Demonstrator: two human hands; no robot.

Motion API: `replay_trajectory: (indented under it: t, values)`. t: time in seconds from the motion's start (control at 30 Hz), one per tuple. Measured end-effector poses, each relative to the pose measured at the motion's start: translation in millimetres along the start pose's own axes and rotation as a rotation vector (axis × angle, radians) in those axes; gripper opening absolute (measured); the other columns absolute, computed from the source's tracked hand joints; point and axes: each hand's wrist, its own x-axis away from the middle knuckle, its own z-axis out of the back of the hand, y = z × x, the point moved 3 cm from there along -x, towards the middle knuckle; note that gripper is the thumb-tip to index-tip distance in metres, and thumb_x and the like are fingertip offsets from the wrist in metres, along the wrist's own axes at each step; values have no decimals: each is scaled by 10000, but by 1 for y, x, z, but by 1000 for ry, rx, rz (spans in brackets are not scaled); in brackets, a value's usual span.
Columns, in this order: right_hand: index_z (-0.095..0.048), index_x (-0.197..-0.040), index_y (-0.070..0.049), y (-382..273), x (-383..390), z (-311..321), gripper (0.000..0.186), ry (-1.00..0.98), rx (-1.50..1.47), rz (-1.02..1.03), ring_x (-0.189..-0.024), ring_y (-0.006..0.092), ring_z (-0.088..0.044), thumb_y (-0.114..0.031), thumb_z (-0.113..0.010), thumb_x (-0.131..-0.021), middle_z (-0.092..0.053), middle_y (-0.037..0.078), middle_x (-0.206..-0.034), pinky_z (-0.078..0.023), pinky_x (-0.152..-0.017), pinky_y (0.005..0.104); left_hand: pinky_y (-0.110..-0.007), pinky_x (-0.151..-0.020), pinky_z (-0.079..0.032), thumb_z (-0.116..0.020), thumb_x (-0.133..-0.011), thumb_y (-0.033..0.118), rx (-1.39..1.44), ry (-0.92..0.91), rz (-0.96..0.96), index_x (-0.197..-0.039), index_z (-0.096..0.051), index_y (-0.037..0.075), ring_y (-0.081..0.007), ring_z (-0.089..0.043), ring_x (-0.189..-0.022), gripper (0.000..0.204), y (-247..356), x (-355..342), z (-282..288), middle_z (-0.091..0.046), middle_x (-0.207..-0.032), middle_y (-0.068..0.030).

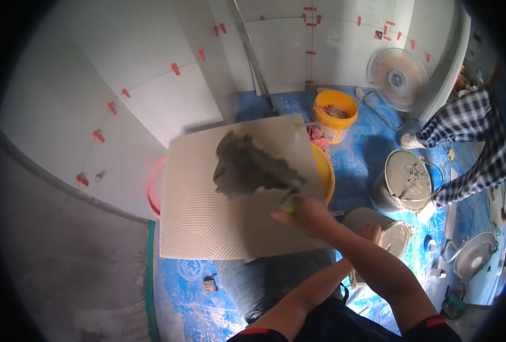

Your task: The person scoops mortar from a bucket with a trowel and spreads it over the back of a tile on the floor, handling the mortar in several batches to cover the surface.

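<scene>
A beige tile (pixel 196 228), with combed ridges on its face, rests over a yellow bucket (pixel 327 176) and pink bucket (pixel 155 191). My right hand (pixel 307 214) grips a green-handled trowel (pixel 289 206) over the tile, where a blurred dark grey mass of mortar (pixel 244 168) lies at the blade; the blade's outline is unclear. My left hand (pixel 370 233) is bent beside a bucket of grey mortar (pixel 394 242) at the tile's right, partly behind my right arm; what its fingers grip is unclear. My grey-clad leg (pixel 241 290) shows below the tile.
Another person's checked legs (pixel 469 117) stand at right beside a larger mortar bucket (pixel 407 171). A yellow bucket of scraps (pixel 335 108), two fans (pixel 396 80) and a long metal bar (pixel 253 62) are near walls with red clips. Blue sheeting (pixel 367 131) covers the floor.
</scene>
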Motion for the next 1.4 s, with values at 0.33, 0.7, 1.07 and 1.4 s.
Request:
replay_trajectory:
  t: [0.33, 0.7, 1.07, 1.4]
  values:
    - [-646, -890, -36, -69, 34, 43, 456, 67, -169, 131, -813, 427, -639, -487, -648, -825, -659, 227, -815, -505, -725, 498, -505, -752, -421, -598, -881, 138, -85, -60, 14, -831, -527, 29, -418, -529, -878, 139, -34, 1, 13, -558, -881, -205]
    - [-615, -953, -60, 139, 322, 16, 438, 233, -100, -779, -740, 390, -662, -486, -654, -858, -667, 199, -781, -531, -705, 459, -503, -698, -386, -559, -903, 87, -185, -43, -112, -765, -492, 37, -417, -492, -726, 161, -10, -33, 18, -512, -716, -197]
    - [-592, -926, -10, 254, 259, 4, 167, 65, 308, -688, -763, 361, -684, -120, -474, -881, -670, 199, -803, -542, -617, 489, -499, -728, -419, -546, -916, 120, -167, -169, -156, -802, -505, 17, -416, -520, -816, 159, 5, -31, 15, -546, -800, -217]
    - [-679, -1028, -18, 381, 199, -41, 306, -306, 415, -785, -947, 331, -680, -79, -676, -727, -687, 161, -1022, -556, -699, 433, -510, -730, -384, -538, -908, 92, -104, -261, -220, -782, -492, 28, -410, -495, -782, 149, 16, -45, 2, -518, -766, -188]
